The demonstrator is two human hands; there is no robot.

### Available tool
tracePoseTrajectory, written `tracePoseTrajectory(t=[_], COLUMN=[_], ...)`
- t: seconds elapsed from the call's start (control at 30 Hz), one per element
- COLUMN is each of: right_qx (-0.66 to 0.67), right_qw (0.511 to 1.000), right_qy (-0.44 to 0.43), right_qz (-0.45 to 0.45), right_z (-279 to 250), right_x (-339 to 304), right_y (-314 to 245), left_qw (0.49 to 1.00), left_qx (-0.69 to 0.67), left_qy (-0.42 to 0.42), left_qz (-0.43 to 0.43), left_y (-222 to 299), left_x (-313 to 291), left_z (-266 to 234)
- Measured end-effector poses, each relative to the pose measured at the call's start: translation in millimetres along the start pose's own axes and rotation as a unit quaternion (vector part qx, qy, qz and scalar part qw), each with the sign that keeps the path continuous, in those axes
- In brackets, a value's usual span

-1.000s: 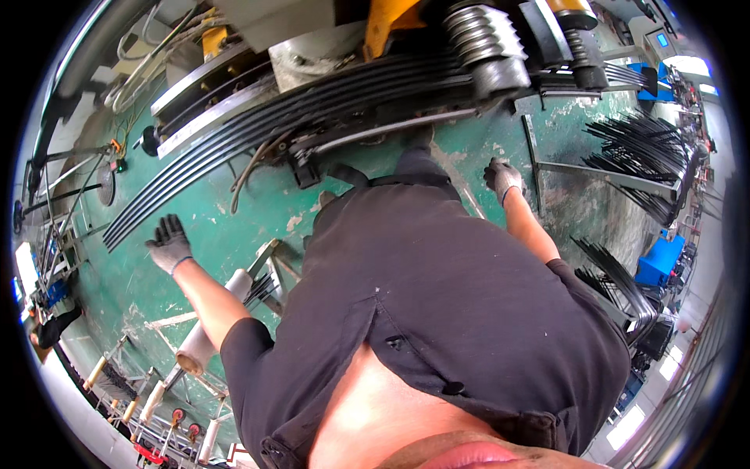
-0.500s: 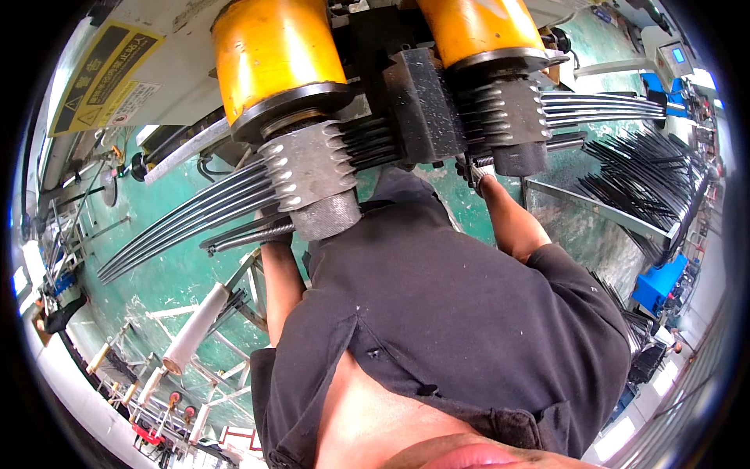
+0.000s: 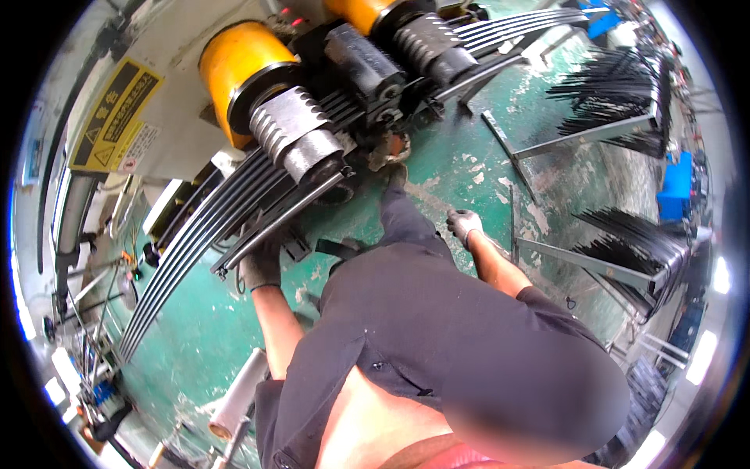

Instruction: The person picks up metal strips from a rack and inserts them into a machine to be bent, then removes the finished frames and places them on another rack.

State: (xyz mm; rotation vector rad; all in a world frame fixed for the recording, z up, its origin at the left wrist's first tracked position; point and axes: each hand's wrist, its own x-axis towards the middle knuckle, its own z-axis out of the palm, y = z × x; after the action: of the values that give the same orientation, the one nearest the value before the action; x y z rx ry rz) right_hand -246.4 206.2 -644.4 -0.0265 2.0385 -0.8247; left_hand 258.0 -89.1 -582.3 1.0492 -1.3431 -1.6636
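My left hand, in a grey glove, is at the lower left end of a long metal bar fixed along the front of the machine. The bar and nearby parts hide its fingers, so its grip does not show. My right hand, also gloved, hangs over the green floor, away from the machine, its fingers curled with nothing visible in them. Several dark metal rods run side by side through the grooved roller on the left and a second grooved roller on the right.
Yellow cylinders sit behind the rollers, with a black block between. On the right, metal racks carry bundles of black rods. A pale roll lies at lower left. A blue box stands far right.
My right hand has left the machine's front bar and moved out to the right, over the floor. My left hand stays by the bar's left end. The view has turned and shifted.
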Motion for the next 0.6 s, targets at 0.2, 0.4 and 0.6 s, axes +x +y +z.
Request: tracePoseTrajectory(t=[0.2, 0.4, 0.6], right_qx=[0.090, 0.215, 0.231], right_qw=[0.984, 0.929, 0.892], right_qy=[0.001, -0.022, -0.045], right_qz=[-0.151, -0.300, -0.385], right_z=[26, 42, 55], right_x=[-62, -111, -159], right_y=[-63, -178, -266], left_qw=[0.976, 0.870, 0.894], left_qx=[-0.192, -0.374, -0.362], left_qy=[0.106, 0.321, 0.258], left_qz=[-0.021, -0.013, 0.050], left_y=[26, 146, 175], left_x=[-10, -28, -39], left_z=[-39, 13, -20])
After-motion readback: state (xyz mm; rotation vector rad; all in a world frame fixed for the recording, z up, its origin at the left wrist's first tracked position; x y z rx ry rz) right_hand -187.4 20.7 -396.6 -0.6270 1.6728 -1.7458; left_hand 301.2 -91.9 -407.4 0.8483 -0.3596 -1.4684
